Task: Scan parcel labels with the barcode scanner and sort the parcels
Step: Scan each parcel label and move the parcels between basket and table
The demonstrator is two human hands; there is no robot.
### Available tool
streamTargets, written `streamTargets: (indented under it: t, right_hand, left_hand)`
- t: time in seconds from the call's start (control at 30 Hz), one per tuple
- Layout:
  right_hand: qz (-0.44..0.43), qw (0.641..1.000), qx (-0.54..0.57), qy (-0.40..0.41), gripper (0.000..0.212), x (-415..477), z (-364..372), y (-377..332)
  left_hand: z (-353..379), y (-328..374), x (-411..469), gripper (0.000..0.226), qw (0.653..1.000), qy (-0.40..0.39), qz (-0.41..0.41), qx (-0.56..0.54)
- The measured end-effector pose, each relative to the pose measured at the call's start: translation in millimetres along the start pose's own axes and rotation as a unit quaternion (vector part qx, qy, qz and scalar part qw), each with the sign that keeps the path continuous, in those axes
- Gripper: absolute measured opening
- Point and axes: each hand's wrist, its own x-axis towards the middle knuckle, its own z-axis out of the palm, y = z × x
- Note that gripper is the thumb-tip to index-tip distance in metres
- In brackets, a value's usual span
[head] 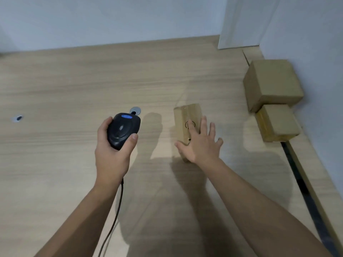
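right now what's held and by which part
Left hand grips the black corded barcode scanner round its body; right hand, fingers spread over the brown cardboard parcel, holds nothing.

Barcode scanner point(123, 130): black plastic shell, smooth, soft satin sheen. Blue window point(126, 116) on its top: glossy plastic. Cable point(118, 206): black, smooth sheath, rubber or plastic, cannot tell which. Table point(65, 86): pale wood-grain surface, smooth, matt, fine streaks running across. Grommet point(135, 110) set in table: silvery metal, polished. Middle parcel point(185, 115): brown cardboard, matt, paler tape-like strip along top. Large parcel point(272, 80) by wall: plain brown cardboard, dull. Small parcel point(278, 123) just nearer: cardboard, yellowish shiny tape on side. Wall point(111, 19): white, smooth, matt.
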Motion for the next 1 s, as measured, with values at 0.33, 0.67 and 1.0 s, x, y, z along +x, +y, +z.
streamTargets:
  t: [0.33, 0.67, 1.0]
  right_hand:
    - [-0.017, 0.968, 0.250, -0.008, 0.089, -60, 28, -6]
    - [0.026, 0.887, 0.460, -0.014, 0.069, -145, 104, -36]
    - [0.044, 0.857, 0.510, -0.055, 0.103, -130, 107, -60]
  left_hand:
    - [-65, -17, -14, 0.071, 0.998, -0.042, 0.025, -0.025]
    - [-144, -37, -9, 0.071, 0.994, -0.104, 0.038, 0.010]
    - [-176, -46, -25, 0.071, 0.989, -0.131, 0.071, 0.004]
